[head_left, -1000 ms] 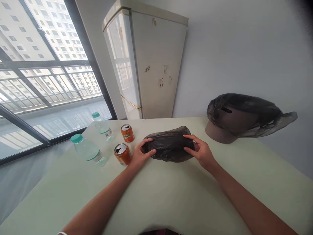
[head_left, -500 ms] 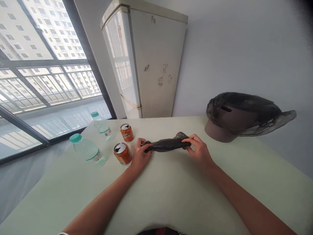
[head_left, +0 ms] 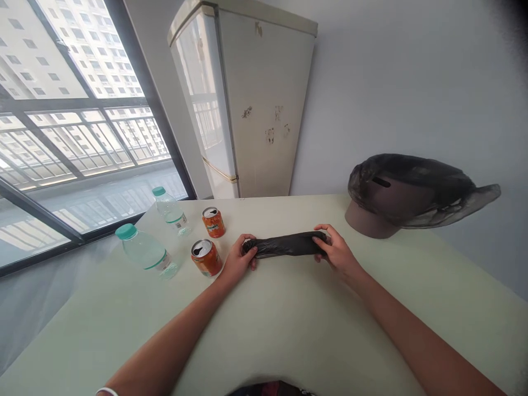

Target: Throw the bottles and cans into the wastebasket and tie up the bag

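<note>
A black plastic bag point(head_left: 284, 245), gathered into a long narrow strip, stretches sideways just above or on the pale table point(head_left: 284, 319). My left hand point(head_left: 239, 258) is closed on its left end, thumb on top. My right hand point(head_left: 336, 253) grips the right end between thumb and fingers. Two orange cans stand left of my left hand: the nearer can point(head_left: 207, 261) close beside it, the farther can point(head_left: 214, 224) behind. Both cans have opened tops.
Two clear bottles with green caps, the nearer bottle point(head_left: 144, 251) and the farther bottle point(head_left: 170, 210), stand at the left. A brown bin point(head_left: 367, 219) lined with a black bag is at the right. Behind the table is a white fridge point(head_left: 264, 110).
The bag's loose bulge by my right hand is gone, and the strip lies flatter and wider. My right thumb now presses over its right end. My left fingers have shifted on the left end.
</note>
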Demonstrator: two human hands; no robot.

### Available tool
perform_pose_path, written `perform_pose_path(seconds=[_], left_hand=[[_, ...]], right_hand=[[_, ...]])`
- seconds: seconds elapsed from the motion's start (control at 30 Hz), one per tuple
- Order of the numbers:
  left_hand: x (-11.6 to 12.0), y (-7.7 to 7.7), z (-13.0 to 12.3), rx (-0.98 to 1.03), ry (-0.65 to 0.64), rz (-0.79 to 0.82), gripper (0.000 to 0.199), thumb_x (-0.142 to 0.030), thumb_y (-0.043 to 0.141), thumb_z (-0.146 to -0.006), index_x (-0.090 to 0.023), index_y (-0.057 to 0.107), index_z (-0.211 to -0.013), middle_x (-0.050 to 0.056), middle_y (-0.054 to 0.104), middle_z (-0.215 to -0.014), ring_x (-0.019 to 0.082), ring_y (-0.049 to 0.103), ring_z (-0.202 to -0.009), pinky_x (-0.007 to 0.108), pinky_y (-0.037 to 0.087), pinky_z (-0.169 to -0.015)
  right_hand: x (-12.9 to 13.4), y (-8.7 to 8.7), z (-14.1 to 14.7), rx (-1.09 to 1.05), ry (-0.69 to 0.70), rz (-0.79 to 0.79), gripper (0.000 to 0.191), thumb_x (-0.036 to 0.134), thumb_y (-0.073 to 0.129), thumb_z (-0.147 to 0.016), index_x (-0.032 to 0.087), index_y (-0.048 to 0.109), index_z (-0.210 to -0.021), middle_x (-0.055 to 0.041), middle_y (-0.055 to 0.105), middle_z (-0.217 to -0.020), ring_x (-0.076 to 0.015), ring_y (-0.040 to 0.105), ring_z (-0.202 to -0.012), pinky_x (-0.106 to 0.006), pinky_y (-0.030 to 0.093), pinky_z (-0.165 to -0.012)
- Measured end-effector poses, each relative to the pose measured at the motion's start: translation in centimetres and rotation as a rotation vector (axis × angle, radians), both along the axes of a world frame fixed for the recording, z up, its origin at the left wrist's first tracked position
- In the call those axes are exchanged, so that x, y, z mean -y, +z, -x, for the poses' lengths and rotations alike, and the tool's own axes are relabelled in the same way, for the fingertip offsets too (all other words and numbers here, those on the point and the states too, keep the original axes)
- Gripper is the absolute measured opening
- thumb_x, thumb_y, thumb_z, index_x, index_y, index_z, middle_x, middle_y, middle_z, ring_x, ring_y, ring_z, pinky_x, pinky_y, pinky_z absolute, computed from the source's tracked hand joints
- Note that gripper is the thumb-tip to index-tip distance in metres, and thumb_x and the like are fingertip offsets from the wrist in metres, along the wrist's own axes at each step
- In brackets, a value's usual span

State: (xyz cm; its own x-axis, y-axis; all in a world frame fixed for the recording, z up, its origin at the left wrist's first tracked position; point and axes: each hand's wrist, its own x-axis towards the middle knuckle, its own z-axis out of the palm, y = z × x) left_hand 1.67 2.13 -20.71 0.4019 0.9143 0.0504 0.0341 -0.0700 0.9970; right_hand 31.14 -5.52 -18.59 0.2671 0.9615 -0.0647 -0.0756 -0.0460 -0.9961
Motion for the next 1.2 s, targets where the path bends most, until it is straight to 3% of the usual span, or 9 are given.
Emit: perform_pose_path(seconds=[0.07,0.17,0.3,0.37,0.43,0.5,0.6,1.07,1.2], left_hand=[[0.0,0.0,0.2,-0.125,0.061,-0.107,0.030,-0.039,0.062,-0.092,-0.024,0.057,-0.117,-0.005,0.059,-0.066,0.014,0.056,-0.054,0.027,0.046,-0.057],[0.5,0.6,0.4,-0.392,0.189,-0.414,0.028,-0.026,0.058,-0.090,-0.022,0.063,-0.118,0.005,0.067,-0.098,0.023,0.065,-0.089,0.038,0.054,-0.083],[2.0,1.8,0.1,-0.652,0.370,-0.735,0.038,-0.024,0.056,-0.094,-0.018,0.060,-0.132,0.018,0.058,-0.134,0.036,0.055,-0.127,0.058,0.044,-0.107],[2.9,2.0,-0.5,-0.695,0.285,-0.865,0.044,-0.026,0.051,-0.099,-0.017,0.053,-0.143,0.020,0.050,-0.151,0.037,0.046,-0.142,0.059,0.036,-0.117],[3.8,1.7,-1.5,-0.713,0.045,-0.957,0.053,-0.031,0.046,-0.104,-0.015,0.042,-0.154,0.019,0.043,-0.161,0.034,0.037,-0.153,0.055,0.030,-0.125],[4.5,0.8,-2.4,-0.760,-0.171,-0.966,0.063,-0.041,0.046,-0.105,-0.013,0.033,-0.160,0.020,0.041,-0.165,0.033,0.033,-0.156,0.054,0.026,-0.128],[4.9,-0.7,-3.3,-0.857,-0.262,-0.884,0.070,-0.046,0.045,-0.106,-0.009,0.029,-0.162,0.023,0.039,-0.165,0.036,0.031,-0.157,0.056,0.026,-0.127],[4.1,-1.9,-2.3,-0.965,-0.182,-0.850,0.075,-0.056,0.044,-0.104,-0.007,0.035,-0.161,0.021,0.033,-0.168,0.041,0.028,-0.157,0.060,0.022,-0.128],[3.8,-2.2,-2.0,-0.973,-0.130,-0.852,0.066,-0.047,0.043,-0.105,-0.011,0.037,-0.160,0.020,0.036,-0.167,0.039,0.031,-0.156,0.062,0.023,-0.127]], right_hand=[[0.0,0.1,-0.1,-0.026,0.039,0.045,0.051,0.048,0.084,-0.076,0.028,0.055,-0.113,0.0045,0.061,-0.085,-0.0104,0.054,-0.053,-0.029,0.050,-0.054],[0.1,0.3,0.0,-0.036,0.119,0.128,0.039,0.043,0.079,-0.079,0.025,0.058,-0.106,0.0031,0.060,-0.087,-0.0093,0.054,-0.054,-0.027,0.050,-0.052],[0.3,0.2,1.1,0.025,0.195,0.166,0.031,0.039,0.071,-0.083,0.024,0.057,-0.106,0.0032,0.061,-0.086,-0.0103,0.057,-0.054,-0.028,0.053,-0.053],[0.3,-0.3,2.1,0.083,0.234,0.151,0.031,0.040,0.071,-0.083,0.024,0.056,-0.105,0.0036,0.061,-0.084,-0.0120,0.060,-0.053,-0.030,0.056,-0.054],[0.3,-0.8,3.3,0.134,0.290,0.133,0.031,0.041,0.070,-0.083,0.023,0.054,-0.103,0.0043,0.062,-0.079,-0.0137,0.062,-0.051,-0.030,0.056,-0.053],[0.5,-1.2,4.3,0.174,0.361,0.107,0.029,0.041,0.067,-0.086,0.023,0.054,-0.104,0.0045,0.063,-0.077,-0.0139,0.063,-0.048,-0.030,0.055,-0.052],[0.8,-1.6,5.1,0.233,0.422,0.078,0.022,0.039,0.063,-0.090,0.023,0.056,-0.104,0.0042,0.064,-0.079,-0.0124,0.063,-0.049,-0.029,0.055,-0.055],[0.2,-1.6,1.1,0.147,0.201,0.217,0.033,0.039,0.083,-0.071,0.019,0.066,-0.090,0.0029,0.063,-0.074,-0.0099,0.053,-0.044,-0.029,0.053,-0.044],[0.1,-1.1,-0.4,0.114,0.161,0.236,0.037,0.038,0.089,-0.066,0.019,0.069,-0.090,0.0020,0.064,-0.072,-0.0097,0.051,-0.044,-0.029,0.053,-0.044]])
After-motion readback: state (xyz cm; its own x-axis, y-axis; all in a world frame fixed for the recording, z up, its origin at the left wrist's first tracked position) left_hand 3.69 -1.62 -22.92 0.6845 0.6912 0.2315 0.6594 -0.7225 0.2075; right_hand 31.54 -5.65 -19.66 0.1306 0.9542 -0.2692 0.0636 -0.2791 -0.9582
